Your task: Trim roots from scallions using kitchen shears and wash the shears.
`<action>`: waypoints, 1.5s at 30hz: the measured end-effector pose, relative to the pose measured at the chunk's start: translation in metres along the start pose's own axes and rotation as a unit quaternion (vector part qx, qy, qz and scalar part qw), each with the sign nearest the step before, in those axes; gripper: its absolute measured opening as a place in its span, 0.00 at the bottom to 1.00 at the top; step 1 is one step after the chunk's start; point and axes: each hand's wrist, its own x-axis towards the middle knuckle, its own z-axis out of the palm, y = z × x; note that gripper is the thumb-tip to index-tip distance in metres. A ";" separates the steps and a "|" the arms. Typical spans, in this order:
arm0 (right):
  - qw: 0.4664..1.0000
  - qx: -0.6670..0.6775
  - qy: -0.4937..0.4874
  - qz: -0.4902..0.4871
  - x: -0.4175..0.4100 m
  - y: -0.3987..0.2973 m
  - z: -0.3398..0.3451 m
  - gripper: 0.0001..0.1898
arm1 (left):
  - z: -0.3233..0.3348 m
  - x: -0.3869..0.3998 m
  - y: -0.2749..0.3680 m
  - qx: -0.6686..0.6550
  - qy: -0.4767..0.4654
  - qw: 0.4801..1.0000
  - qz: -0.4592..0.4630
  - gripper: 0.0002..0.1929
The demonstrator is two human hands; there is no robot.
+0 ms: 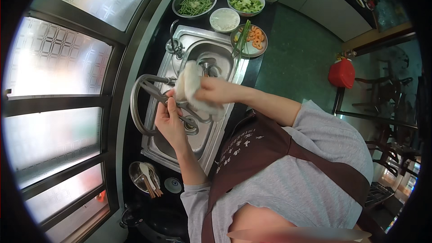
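Over the double-bowl steel sink [216, 141], my left hand [169, 116] grips dark-handled kitchen scissors [182, 108] near their pivot; part of them is hidden by my fingers and a cloth. My right hand [216, 90] holds the white cloth [189, 84], blurred, close against the scissors. A curved steel faucet [136, 104] arches beside my left hand. Metal utensils [211, 68] lie in the upper bowl of the sink, partly covered by the cloth.
Beyond the sink stand a bowl of green beans [195, 4], a bowl of leafy greens [246, 2], a wrapped bowl [224, 20] and a plate of shrimp and scallions [255, 40]. Nearer are a bowl with spoons and chopsticks [145, 177], a small dish [173, 185] and a dark wok [162, 216].
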 end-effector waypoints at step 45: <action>0.951 -0.216 0.185 -0.118 0.015 0.017 0.002 0.16 | -0.008 -0.010 -0.018 -0.126 -0.037 0.980 -0.149 0.31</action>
